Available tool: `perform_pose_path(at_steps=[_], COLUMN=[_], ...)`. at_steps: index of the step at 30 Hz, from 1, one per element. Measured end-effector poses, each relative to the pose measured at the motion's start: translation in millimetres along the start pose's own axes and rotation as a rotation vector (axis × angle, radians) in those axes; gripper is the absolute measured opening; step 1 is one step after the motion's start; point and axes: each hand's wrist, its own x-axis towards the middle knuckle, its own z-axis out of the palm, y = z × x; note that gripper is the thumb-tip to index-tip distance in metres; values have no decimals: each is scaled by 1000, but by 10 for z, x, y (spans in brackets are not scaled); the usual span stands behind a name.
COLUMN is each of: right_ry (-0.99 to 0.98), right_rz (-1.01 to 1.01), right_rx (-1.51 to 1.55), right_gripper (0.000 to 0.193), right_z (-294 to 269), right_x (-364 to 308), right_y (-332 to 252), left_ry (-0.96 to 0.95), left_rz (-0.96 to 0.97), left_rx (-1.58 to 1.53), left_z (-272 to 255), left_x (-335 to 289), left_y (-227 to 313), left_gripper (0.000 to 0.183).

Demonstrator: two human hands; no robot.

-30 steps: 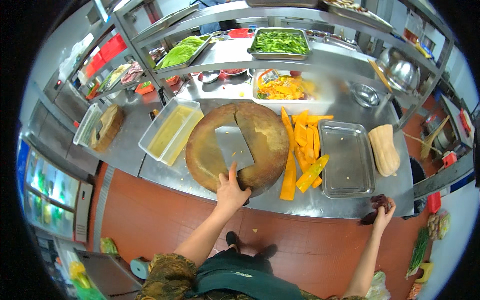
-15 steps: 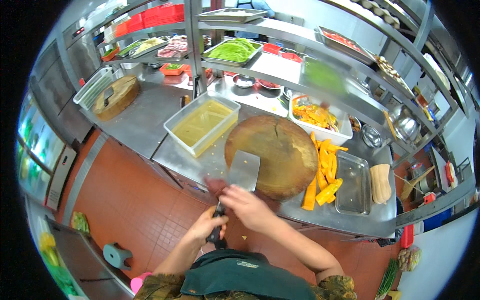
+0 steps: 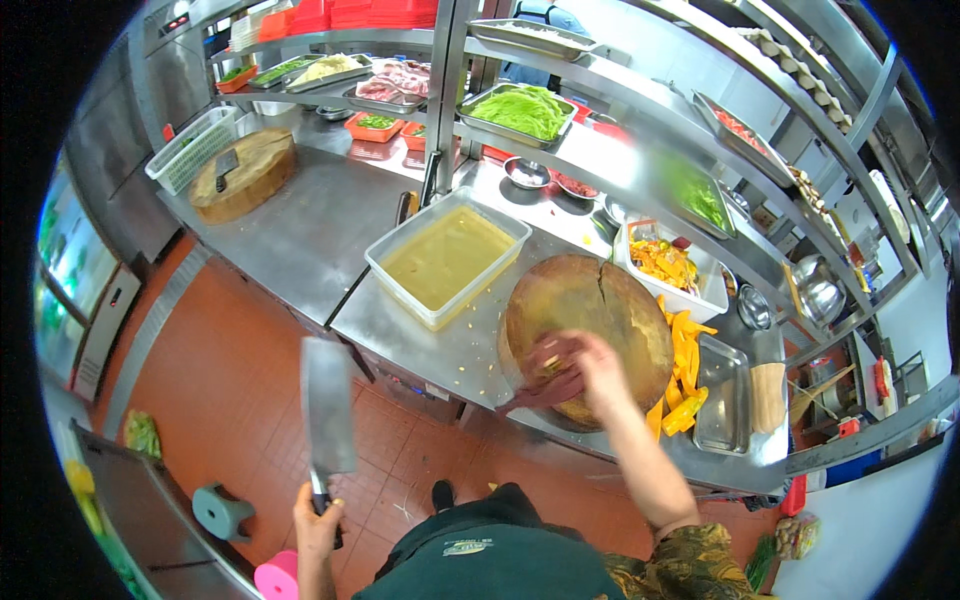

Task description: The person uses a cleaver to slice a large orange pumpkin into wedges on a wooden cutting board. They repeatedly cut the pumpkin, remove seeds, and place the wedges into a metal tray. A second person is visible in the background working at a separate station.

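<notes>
Out over the floor, to the left of my body, my left hand (image 3: 316,520) is closed round the black handle of a cleaver (image 3: 330,410), its broad blade pointing up and away from me. My right hand (image 3: 603,375) grips a crumpled dark red cloth (image 3: 548,388) against the near part of a round wooden chopping block (image 3: 630,320). One end of the cloth hangs past the block's near left edge. Fingertips of that hand are partly hidden in the cloth. Orange squash strips (image 3: 684,350) lie just right of the block.
Left of the block stands a plastic tub (image 3: 400,296) of yellowish liquid. A white tub (image 3: 690,301) of orange peelings, a metal tray (image 3: 722,400) and a pale squash (image 3: 768,397) are on the right. Metal shelving (image 3: 590,195) with food trays overhangs the back. A teal stool (image 3: 222,512) stands on the floor.
The cleaver has swung away from the block to the left in my left hand. My right hand has moved from near the handle onto the block with the cloth. The view has shifted.
</notes>
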Motion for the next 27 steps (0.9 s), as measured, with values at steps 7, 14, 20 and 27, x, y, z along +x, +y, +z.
perform_pose_path(at_steps=[7, 14, 20, 27], right_ry=[665, 223, -866, -18], right_rz=[-7, -651, -186, -171], right_rx=[-1364, -1132, -396, -799], right_gripper=[47, 32, 21, 21], right_z=[-1956, -716, 663, 231], right_x=[1374, 1988, 280, 2040], right_y=[938, 908, 810, 752], left_ry=[205, 226, 233, 221], left_rz=[-133, -349, -294, -261], left_rx=[-183, -187, -337, -716], left_z=[-36, 440, 821, 1116], left_x=[111, 35, 346, 598], left_y=[-508, -350, -221, -223], left_gripper=[36, 33, 32, 21])
